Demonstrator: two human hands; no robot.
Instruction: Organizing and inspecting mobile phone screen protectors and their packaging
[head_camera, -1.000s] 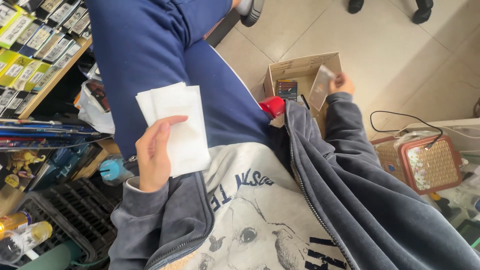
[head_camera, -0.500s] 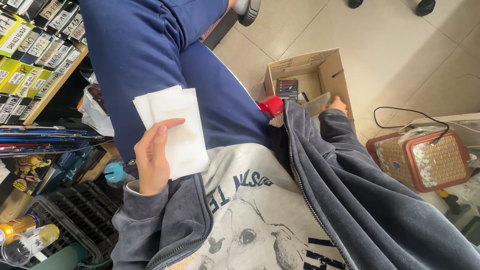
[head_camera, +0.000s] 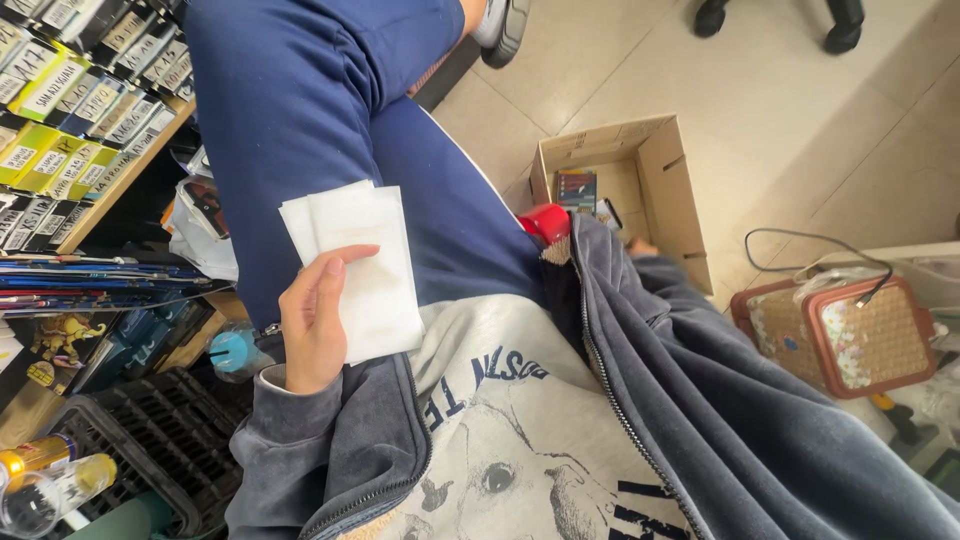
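Observation:
My left hand (head_camera: 315, 320) rests on my lap and is shut on a small stack of flat white packets (head_camera: 365, 270), thumb on top, over my blue trouser leg. My right arm, in a grey sleeve, reaches down toward an open cardboard box (head_camera: 683, 200) on the tiled floor. Only a sliver of my right hand (head_camera: 641, 246) shows past the cuff beside the box wall, so its grip is hidden. Inside the box lies a small dark package (head_camera: 575, 190). A red object (head_camera: 548, 222) sits at my hip by the box.
A shelf of packaged goods (head_camera: 60, 90) runs along the left, with a black plastic crate (head_camera: 150, 440) and small bottles (head_camera: 50, 480) below it. A brown-framed woven case (head_camera: 850, 335) with a black cable stands to the right. Chair castors (head_camera: 850, 20) show at the top.
My right hand held a small clear packet above the box, lowered toward it, and is now almost hidden behind the sleeve. The left hand has stayed put with the white packets.

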